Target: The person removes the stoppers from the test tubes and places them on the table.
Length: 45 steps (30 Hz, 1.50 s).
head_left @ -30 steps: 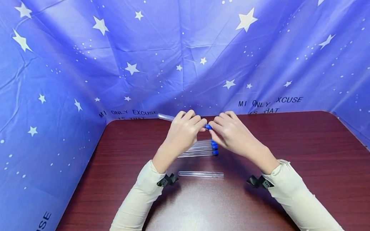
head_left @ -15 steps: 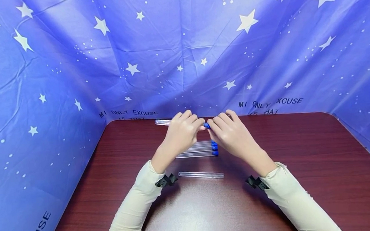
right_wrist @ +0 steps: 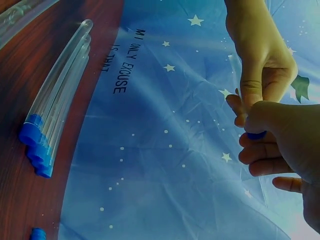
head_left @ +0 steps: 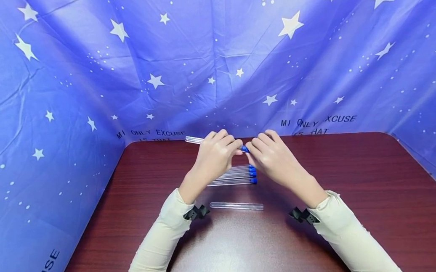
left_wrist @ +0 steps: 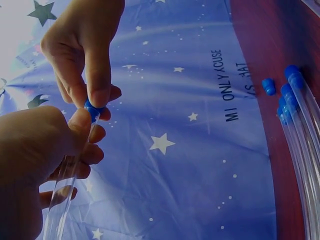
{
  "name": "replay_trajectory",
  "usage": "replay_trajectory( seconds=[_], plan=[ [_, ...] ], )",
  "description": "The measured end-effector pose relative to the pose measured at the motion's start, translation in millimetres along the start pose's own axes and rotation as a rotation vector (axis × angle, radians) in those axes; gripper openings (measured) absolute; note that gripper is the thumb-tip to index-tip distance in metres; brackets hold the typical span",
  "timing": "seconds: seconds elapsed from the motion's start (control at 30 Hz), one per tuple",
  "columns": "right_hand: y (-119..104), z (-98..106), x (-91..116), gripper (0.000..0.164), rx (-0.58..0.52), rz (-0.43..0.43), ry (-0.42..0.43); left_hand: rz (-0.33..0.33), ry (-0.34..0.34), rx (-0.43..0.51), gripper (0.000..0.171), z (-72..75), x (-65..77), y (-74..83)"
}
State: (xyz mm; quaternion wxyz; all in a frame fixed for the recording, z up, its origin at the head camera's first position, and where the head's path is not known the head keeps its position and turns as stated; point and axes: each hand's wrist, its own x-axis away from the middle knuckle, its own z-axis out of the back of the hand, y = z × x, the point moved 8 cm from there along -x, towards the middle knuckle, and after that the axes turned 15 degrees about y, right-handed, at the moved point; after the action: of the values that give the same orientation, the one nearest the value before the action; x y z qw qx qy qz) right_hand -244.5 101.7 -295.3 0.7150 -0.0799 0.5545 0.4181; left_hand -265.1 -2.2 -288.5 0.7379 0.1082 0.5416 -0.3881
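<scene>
Our right hand (head_left: 270, 154) pinches the blue cap (head_left: 244, 149); our left hand (head_left: 212, 155) grips its clear test tube (head_left: 195, 140), near the head view's middle. The tube's rounded end has just tipped slightly upward, so cap work seems unfinished.

The count comes to 1 left hand (head_left: 212, 153) and 1 right hand (head_left: 271, 152), with 1 clear held tube (head_left: 193, 140) and 1 blue cap (head_left: 245, 149) at its end between them. On 1 table (head_left: 356, 164) lie 1 uncapped tube (head_left: 236, 206), 1 loose blue cap (left_wrist: 269, 86) and 1 group of capped tubes (right_wrist: 55, 95), at least 3 of them with 1 blue cap each, their overlap hiding the exact total. There are also 2 pale sleeves (head_left: 153, 241) and 2 black wrist devices (head_left: 197, 213).
</scene>
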Motion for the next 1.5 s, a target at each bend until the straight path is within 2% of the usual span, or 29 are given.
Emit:
replay_trajectory(
  seconds=[0.53,0.93,1.17,1.5],
  plan=[
    [4,3,-2,0.011,-0.073,-0.063,-0.018,-0.024,0.063,0.019,0.008,2.5,-0.1,-0.1],
    [12,6,-1,0.011,-0.217,-0.146,-0.011,-0.045,0.101,0.048,0.008,7.1,-3.1,3.6],
    [16,5,1,0.010,-0.272,-0.202,-0.067,-0.058,0.119,0.073,0.008,8.9,-3.4,5.3],
    [24,1,6,0.006,-0.421,-0.297,-0.146,-0.093,0.114,0.073,0.011,8.7,-3.0,9.3]
  ],
)
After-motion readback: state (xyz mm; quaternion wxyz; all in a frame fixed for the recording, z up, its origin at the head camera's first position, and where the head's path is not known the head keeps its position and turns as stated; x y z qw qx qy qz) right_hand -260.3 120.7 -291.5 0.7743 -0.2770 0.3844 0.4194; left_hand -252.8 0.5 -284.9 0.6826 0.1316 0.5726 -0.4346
